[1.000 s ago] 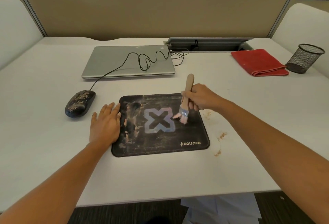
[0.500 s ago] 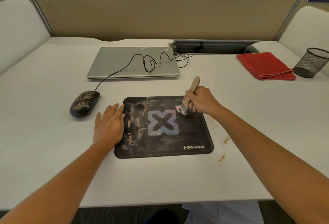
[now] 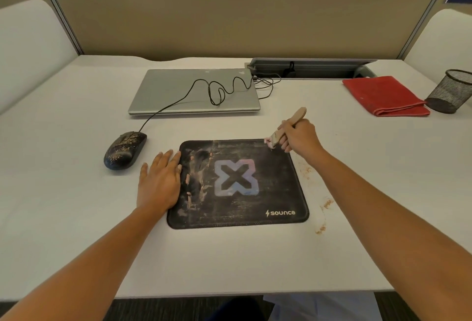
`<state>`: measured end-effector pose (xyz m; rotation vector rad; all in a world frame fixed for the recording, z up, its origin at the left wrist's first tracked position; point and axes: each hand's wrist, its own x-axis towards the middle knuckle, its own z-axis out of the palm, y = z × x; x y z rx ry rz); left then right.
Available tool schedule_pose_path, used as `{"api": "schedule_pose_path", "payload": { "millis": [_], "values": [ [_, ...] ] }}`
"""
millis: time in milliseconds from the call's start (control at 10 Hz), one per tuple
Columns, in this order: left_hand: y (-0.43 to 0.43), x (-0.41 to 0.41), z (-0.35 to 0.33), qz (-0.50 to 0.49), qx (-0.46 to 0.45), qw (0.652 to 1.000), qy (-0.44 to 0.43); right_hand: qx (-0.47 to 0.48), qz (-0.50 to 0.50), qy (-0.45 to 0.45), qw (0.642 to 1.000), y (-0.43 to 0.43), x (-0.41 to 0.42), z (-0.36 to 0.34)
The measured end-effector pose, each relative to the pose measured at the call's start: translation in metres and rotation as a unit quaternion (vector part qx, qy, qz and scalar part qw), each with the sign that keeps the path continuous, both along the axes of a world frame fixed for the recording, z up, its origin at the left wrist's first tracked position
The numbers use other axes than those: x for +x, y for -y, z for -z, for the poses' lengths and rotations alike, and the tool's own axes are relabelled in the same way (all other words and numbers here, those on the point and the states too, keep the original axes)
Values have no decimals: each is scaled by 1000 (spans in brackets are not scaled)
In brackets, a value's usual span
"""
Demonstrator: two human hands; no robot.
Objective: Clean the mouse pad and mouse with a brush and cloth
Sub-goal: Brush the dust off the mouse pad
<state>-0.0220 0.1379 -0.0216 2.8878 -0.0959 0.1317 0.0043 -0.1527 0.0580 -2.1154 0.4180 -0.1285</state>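
A black mouse pad (image 3: 270, 193) with an X logo lies in the middle of the desk, smeared with dust and crumbs mostly on its left part. My left hand (image 3: 159, 181) lies flat with fingers apart on the pad's left edge. My right hand (image 3: 298, 135) grips a wooden-handled brush (image 3: 293, 121), its bristles at the pad's far right corner. A black corded mouse (image 3: 125, 151), speckled with dirt, sits left of the pad. A folded red cloth (image 3: 385, 96) lies at the far right.
A shut silver laptop (image 3: 178, 90) lies behind the pad with the mouse cable looped over it. A black mesh cup (image 3: 450, 90) stands by the cloth. Brown crumbs (image 3: 324, 205) lie on the desk right of the pad. Partition walls close the back.
My right hand moved the brush from the pad's centre up and right to its far right corner. The left hand stayed on the pad's left edge.
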Motion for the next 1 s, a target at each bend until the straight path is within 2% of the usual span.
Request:
{"api": "schedule_pose_path", "payload": {
  "millis": [100,200,300,400,500,600,700,900,1000],
  "values": [
    [0,0,0,1,3,1000,4,15,-52,-46,997,-10,-7,-1],
    [0,0,1,2,-1,1000,7,-2,-148,-115,982,-18,-11,-11],
    [0,0,0,3,1,1000,7,35,-124,-98,987,-13,-1,-22],
    [0,0,0,2,5,1000,8,10,19,6,1000,1,12,-25],
    [0,-1,0,3,3,1000,8,-37,54,25,998,2,16,-13],
    [0,0,0,1,4,1000,9,-39,27,-7,999,-9,13,-3],
    [0,0,0,1,7,1000,8,16,-8,-40,999,-19,8,-3],
    [-1,1,2,0,5,1000,6,72,-159,-140,975,-39,-11,-10],
    [-1,1,2,2,6,1000,7,87,-64,-61,992,-24,2,-17]
  ]
}}
